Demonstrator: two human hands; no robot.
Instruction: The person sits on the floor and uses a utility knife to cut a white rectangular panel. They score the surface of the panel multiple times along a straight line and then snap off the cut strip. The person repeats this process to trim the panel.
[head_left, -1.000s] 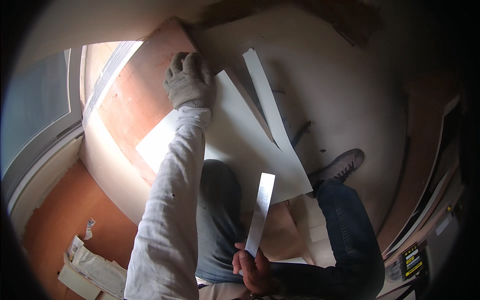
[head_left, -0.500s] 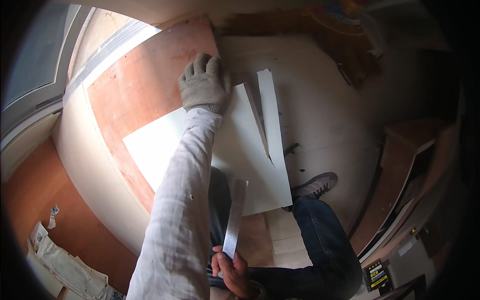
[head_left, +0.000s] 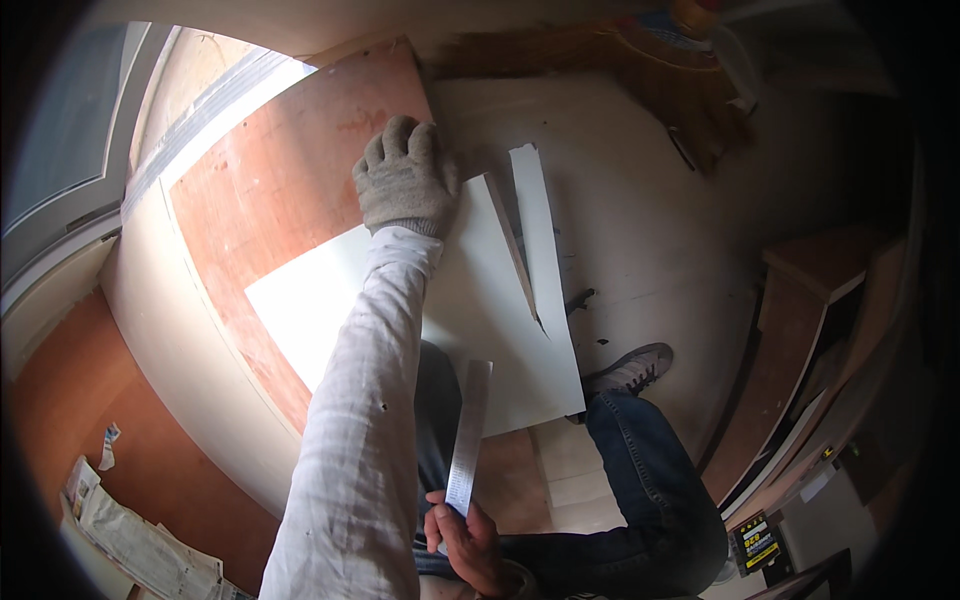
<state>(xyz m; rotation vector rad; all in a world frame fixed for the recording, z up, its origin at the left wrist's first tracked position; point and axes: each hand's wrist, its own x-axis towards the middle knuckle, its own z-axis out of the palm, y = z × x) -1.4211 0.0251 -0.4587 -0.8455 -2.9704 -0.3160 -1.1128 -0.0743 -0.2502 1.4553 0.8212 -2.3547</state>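
My left hand (head_left: pixel 405 185) wears a grey knit glove and rests over the far edge of a white board (head_left: pixel 500 370), fingers slightly spread. Beneath lies a reddish plywood sheet (head_left: pixel 290 130). A narrow white strip (head_left: pixel 541 220) runs along the board's right side, parted from it at the far end by a gap that narrows to a point. My bare right hand (head_left: pixel 462 545), low in the middle, is closed round the near end of a metal ruler (head_left: pixel 472 425). The ruler points away from me above the board's near edge and touches nothing else that I can see.
My left knee (head_left: pixel 436 390) is at the board's near edge, my right shoe (head_left: pixel 635 370) beside its right corner. A window frame (head_left: pixel 120 180) is at upper left, newspapers (head_left: pixel 150 540) at lower left. Wooden panels (head_left: pixel 790 370) stand right, near a black-and-yellow box (head_left: pixel 757 550); a broom (head_left: pixel 680 95) lies far off.
The view has shifted slightly. My left hand stays on the board and my right hand still holds the ruler in nearly the same place.
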